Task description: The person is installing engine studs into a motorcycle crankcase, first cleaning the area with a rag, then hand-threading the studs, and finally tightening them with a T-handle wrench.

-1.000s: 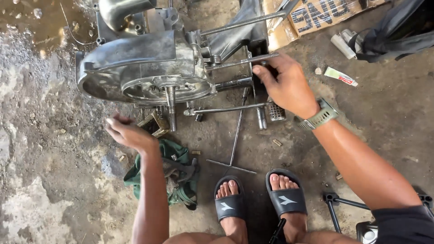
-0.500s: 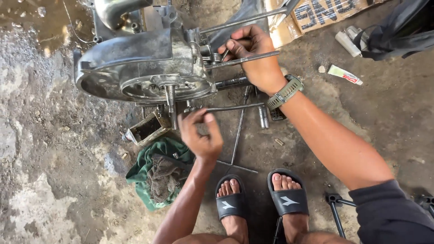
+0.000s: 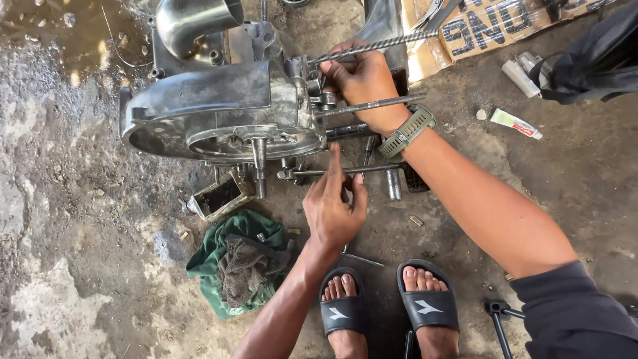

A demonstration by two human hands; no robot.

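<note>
Grey cast-metal engine case point(image 3: 219, 113) sits on the dirt floor in front of my sandals point(image 3: 345, 309), open side tilted toward me, with long threaded studs point(image 3: 372, 45) sticking out to its right. My right hand point(image 3: 365, 83) is curled around the base of the studs where they meet the case, fingers closed on a small fitting there; I cannot tell exactly which part they pinch. My left hand point(image 3: 334, 209) hovers just below the case, fingers half open and loosely pointed up, holding nothing that I can see, tips near a thin rod point(image 3: 332, 171) lying across the ground. Green rag point(image 3: 242, 262) lies beside my left foot; a small open tin point(image 3: 216, 196) rests under the case rim.

Step in hand, by my judgement: working on the stud end of the case, right hand steadying. Next move calls for the left hand to close on the rod or a shaft without knocking the case.
</note>
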